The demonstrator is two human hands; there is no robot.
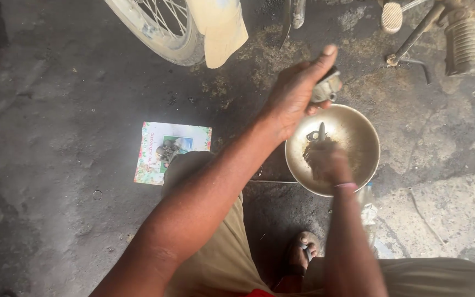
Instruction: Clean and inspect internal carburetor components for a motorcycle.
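Left hand [295, 93]: raised above the far rim of the bowl, fingers curled shut around a small grey metal part [326, 87], thumb stretched out straight and pointing up and to the right in the head view. The metal part shows only at the right edge of the hand, just above the bowl rim; its long axis seems to run along the thumb's line, lower left to upper right, though most of it is hidden in the grip. Right hand [326, 162]: lowered inside the metal bowl [358, 135], blurred, fingers bunched around a slim grey tool [319, 133] whose tip stands upward toward the far side of the bowl; how tightly they close cannot be told. A pink band [346, 186] sits on the right wrist. The bowl, round, shallow and dull brass-coloured, rests on the oil-stained concrete floor [56, 137] just ahead of the person's knees, brown residue at its centre. Left of the bowl, well apart: a printed card [172, 152] lying flat, with small dark metal pieces [167, 151] heaped on it. Far edge: a spoked wheel [158, 30] with a pale mudguard [221, 27], and at upper right a ribbed footrest [465, 47]. Near edge: a sandalled foot [303, 253].
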